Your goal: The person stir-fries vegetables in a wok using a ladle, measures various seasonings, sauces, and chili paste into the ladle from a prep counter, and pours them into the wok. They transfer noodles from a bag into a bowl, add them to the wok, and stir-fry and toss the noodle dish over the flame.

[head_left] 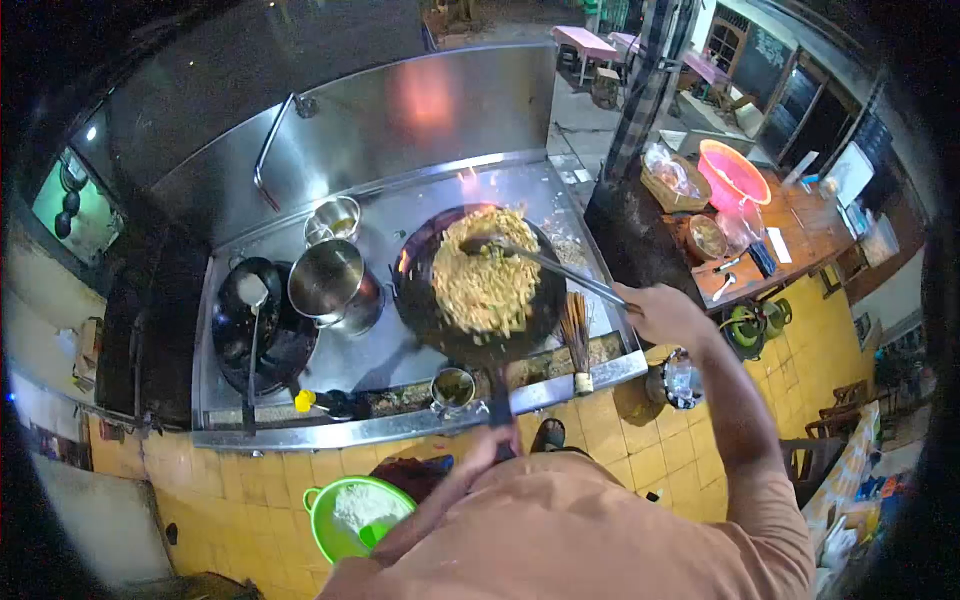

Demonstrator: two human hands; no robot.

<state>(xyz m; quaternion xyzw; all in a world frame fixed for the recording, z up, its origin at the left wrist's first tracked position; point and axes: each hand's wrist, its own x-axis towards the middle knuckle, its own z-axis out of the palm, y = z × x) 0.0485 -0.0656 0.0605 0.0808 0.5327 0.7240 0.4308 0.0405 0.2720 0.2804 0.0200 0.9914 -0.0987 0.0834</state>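
Note:
My left hand [488, 447] is closed round the handle of a dark wok [415, 318], close to my body. A large heap of glossy, yellow-brown food pieces [487, 285], perhaps noodles, fills the wok. My right hand [664, 318] grips the far end of a long metal ladle [565, 268], whose dark bowl rests in the upper part of the food. Flames show at the wok's left side and behind its far rim. A bundle of thin sticks [576, 340] stands just right of the wok, and a small metal cup [453, 388] sits near its handle.
Left on the steel stove [375, 370] are a tall pot [330, 285], a smaller pot [338, 218], and a second wok [225, 330] holding a ladle. A yellow-capped bottle [335, 404] lies by the front edge. Below stands a green basin [325, 525] of white contents. A wooden table [800, 255] is right.

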